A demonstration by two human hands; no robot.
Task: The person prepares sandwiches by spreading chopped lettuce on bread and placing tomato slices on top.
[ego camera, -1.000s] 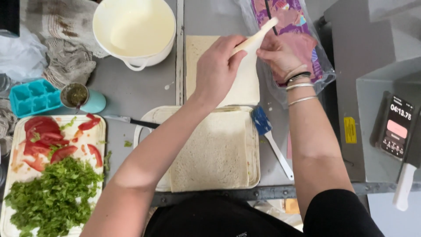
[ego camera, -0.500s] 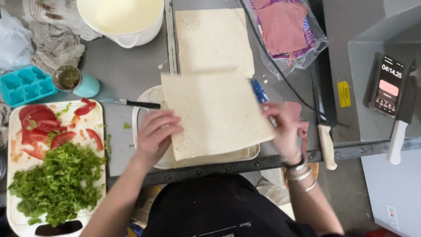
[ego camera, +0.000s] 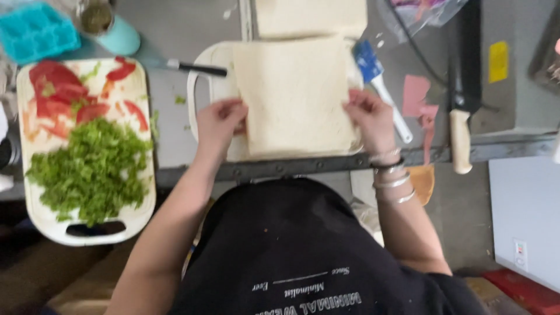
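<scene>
A pale square flatbread sheet (ego camera: 294,93) lies on a white cutting board (ego camera: 213,81) at the table's near edge. My left hand (ego camera: 219,122) pinches the sheet's lower left edge. My right hand (ego camera: 370,116), with silver bangles on the wrist, grips its lower right edge. A second flatbread sheet (ego camera: 309,17) lies just beyond the board, partly cut off by the frame's top.
A white board (ego camera: 140,221) at the left carries chopped greens (ego camera: 90,169) and tomato slices (ego camera: 58,93). A blue-handled brush (ego camera: 379,87), a large knife (ego camera: 464,87), a black-handled knife (ego camera: 192,67), a teal tray (ego camera: 35,32) and a teal jar (ego camera: 111,29) lie around.
Both hands lifted a flatbread sheet from the far stack, drew it toward me and set it down on the white cutting board. The view has moved closer.
</scene>
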